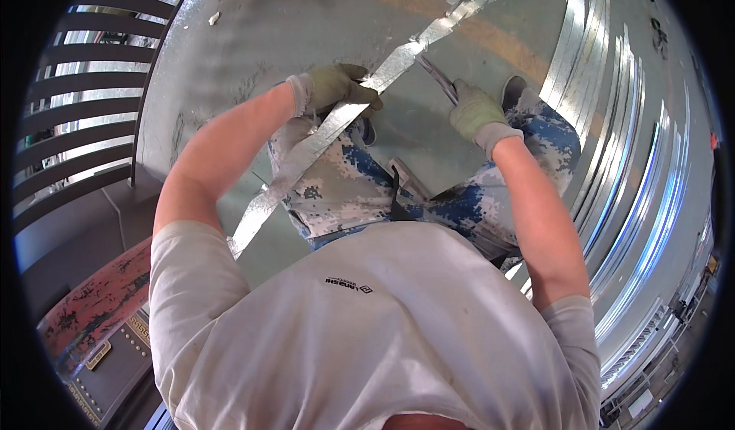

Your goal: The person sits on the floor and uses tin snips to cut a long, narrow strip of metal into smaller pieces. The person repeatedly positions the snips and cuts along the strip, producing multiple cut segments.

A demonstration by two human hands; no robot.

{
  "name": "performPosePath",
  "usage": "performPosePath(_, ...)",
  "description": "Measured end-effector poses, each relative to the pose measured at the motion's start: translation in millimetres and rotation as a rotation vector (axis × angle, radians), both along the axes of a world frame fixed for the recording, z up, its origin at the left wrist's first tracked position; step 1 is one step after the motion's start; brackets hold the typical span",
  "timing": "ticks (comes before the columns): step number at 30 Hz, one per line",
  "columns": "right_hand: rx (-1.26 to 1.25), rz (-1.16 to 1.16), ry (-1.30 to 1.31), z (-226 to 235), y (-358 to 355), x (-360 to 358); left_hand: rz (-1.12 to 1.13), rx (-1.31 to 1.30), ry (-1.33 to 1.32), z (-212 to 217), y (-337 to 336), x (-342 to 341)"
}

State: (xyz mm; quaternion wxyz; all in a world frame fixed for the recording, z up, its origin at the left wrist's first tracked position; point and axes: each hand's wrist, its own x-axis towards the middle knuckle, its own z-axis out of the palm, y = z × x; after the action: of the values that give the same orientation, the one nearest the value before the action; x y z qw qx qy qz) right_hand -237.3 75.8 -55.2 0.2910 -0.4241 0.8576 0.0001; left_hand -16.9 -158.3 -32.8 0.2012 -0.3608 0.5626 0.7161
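A long shiny metal strip [302,162] runs diagonally from lower left to the upper right. My left hand [337,87], in a green-grey work glove, grips this strip near its middle. My right hand [475,112], gloved the same way, holds the handles of metal snips [436,74] whose jaws meet the strip's edge just right of my left hand. Both hands are over my knees in blue camouflage trousers [528,147], above a grey metal sheet [429,151] on the floor.
Several long shiny metal strips [612,124] lie side by side along the right. A dark barred railing [84,101] curves along the left. A worn red panel [96,307] sits at lower left. Concrete floor [306,24] stretches ahead.
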Motion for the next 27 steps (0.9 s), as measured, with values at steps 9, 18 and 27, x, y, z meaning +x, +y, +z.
performPosePath(9, -0.006, -0.290, -0.809, 7.7, 39.4, 26.8, -0.200, -0.101, -0.008, -6.7, -5.3, -3.3)
performPosePath(18, -0.040, -0.293, -0.925, 9.3, 37.3, 41.6, -0.076, -0.044, -0.017, 24.9, 10.9, -8.2)
performPosePath(27, -0.026, -0.241, -0.921, -5.1, 34.4, 38.4, -0.195, -0.102, 0.002, 14.6, 6.0, -11.6)
